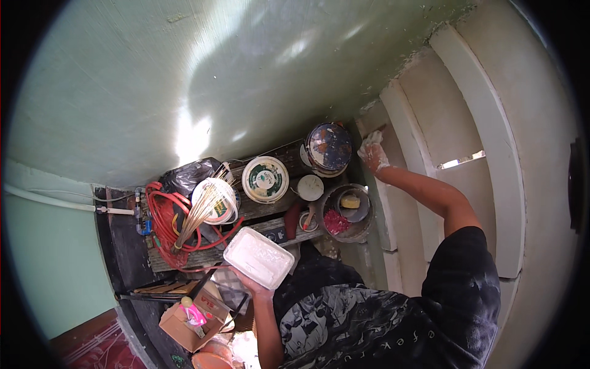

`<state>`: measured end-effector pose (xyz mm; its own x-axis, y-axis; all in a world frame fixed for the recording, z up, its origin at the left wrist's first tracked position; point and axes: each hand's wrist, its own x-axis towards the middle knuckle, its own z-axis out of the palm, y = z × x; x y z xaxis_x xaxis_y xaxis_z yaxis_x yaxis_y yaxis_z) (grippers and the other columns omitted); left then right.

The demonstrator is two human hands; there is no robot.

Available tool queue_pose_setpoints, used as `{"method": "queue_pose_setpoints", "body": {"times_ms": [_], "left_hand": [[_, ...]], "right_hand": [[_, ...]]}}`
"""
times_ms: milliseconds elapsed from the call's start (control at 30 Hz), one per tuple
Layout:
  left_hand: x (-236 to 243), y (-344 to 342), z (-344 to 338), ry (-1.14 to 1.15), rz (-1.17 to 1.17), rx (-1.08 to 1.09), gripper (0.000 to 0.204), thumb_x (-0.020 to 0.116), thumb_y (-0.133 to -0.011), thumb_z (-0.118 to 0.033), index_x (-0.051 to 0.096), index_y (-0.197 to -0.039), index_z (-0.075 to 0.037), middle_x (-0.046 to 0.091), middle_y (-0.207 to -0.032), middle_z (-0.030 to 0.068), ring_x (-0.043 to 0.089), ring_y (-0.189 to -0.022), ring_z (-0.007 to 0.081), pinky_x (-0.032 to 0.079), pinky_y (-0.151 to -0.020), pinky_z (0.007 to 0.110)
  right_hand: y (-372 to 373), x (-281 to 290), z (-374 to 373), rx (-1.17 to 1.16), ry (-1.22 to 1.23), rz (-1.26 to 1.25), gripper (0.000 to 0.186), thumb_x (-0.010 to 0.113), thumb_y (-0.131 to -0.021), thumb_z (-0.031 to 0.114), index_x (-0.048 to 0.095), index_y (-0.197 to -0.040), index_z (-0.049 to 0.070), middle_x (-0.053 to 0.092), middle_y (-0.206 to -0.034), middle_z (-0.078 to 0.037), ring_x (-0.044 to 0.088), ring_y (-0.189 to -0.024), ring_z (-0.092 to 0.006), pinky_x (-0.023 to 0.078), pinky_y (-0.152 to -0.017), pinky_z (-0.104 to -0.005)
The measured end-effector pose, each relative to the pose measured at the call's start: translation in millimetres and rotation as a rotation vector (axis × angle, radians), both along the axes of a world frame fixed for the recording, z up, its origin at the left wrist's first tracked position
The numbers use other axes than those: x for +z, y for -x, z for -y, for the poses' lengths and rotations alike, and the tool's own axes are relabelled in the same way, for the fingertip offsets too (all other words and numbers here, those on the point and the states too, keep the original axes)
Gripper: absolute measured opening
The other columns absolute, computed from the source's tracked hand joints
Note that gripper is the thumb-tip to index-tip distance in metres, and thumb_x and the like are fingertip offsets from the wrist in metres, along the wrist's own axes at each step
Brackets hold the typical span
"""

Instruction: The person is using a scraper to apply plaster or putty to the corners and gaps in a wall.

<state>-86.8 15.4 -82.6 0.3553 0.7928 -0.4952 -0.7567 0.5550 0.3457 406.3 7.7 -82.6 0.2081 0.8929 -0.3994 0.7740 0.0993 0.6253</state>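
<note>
Pale green wall (184, 74) ahead, white moulded frame (418, 123) at right. Left hand (249, 284) grips a white rectangular tub (259, 257) from underneath, held level near the body, over a cluttered wooden bench (270, 215). Right hand (372, 152), smeared white, presses against the frame's far edge (can't tell whether the fingers close on anything). Tub looks like thin plastic, light but flexible; support the base, avoid squeezing the walls.
</note>
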Motion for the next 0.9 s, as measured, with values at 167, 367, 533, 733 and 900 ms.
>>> {"method": "queue_pose_setpoints", "body": {"times_ms": [167, 367, 533, 733, 900], "left_hand": [[-7.2, 4.5, -6.0, -0.004, -0.005, -0.055, 0.082, 0.023, -0.089, -0.075, 0.027, -0.149, -0.02, 0.035, -0.151, 0.0044, 0.041, -0.133, 0.031, 0.036, -0.108, 0.05], [-6.1, 5.4, -15.4, -0.022, -0.052, -0.1, 0.083, 0.021, -0.088, -0.076, 0.024, -0.15, -0.02, 0.031, -0.153, 0.0039, 0.038, -0.135, 0.0309, 0.033, -0.11, 0.049], [1.7, 4.2, -27.1, -0.019, -0.056, -0.101, 0.082, 0.021, -0.089, -0.075, 0.026, -0.15, -0.02, 0.033, -0.152, 0.0042, 0.039, -0.134, 0.0306, 0.034, -0.11, 0.049], [2.4, 8.1, -25.8, -0.008, -0.006, -0.119, 0.079, 0.024, -0.091, -0.072, 0.029, -0.148, -0.019, 0.038, -0.148, 0.0044, 0.044, -0.131, 0.0302, 0.037, -0.107, 0.048], [2.6, 17.1, -15.7, -0.025, -0.059, -0.125, 0.078, 0.026, -0.091, -0.071, 0.031, -0.147, -0.017, 0.04, -0.147, 0.0065, 0.046, -0.129, 0.0311, 0.038, -0.107, 0.048]], "right_hand": [[-67.2, -40.9, -5.3, -0.055, 0.15, 0.176, 0.033, 0.052, -0.089, 0.019, 0.064, -0.119, 0.01, 0.062, -0.109, -0.007, 0.058, -0.107, -0.0263, 0.047, -0.082, -0.0436], [-48.7, -74.1, 78.3, -0.173, 0.211, 0.154, 0.039, 0.049, -0.09, 0.019, 0.061, -0.124, 0.006, 0.055, -0.13, -0.016, 0.05, -0.121, -0.0381, 0.04, -0.098, -0.0524], [46.6, -26.6, 92.4, -0.307, 0.317, 0.128, 0.038, 0.049, -0.089, 0.022, 0.061, -0.123, 0.007, 0.057, -0.126, -0.017, 0.052, -0.119, -0.0362, 0.042, -0.094, -0.0509], [12.6, -24.7, 39.4, 0.13, 0.121, 0.063, 0.035, 0.053, -0.088, 0.022, 0.063, -0.121, 0.014, 0.064, -0.112, -0.009, 0.061, -0.104, -0.0277, 0.046, -0.08, -0.0417], [-59.3, -96.9, -27.1, -0.05, 0.11, 0.009, 0.02, 0.052, -0.088, 0.019, 0.069, -0.097, 0.013, 0.066, -0.102, -0.008, 0.063, -0.098, -0.0264, 0.048, -0.075, -0.0426]]}}
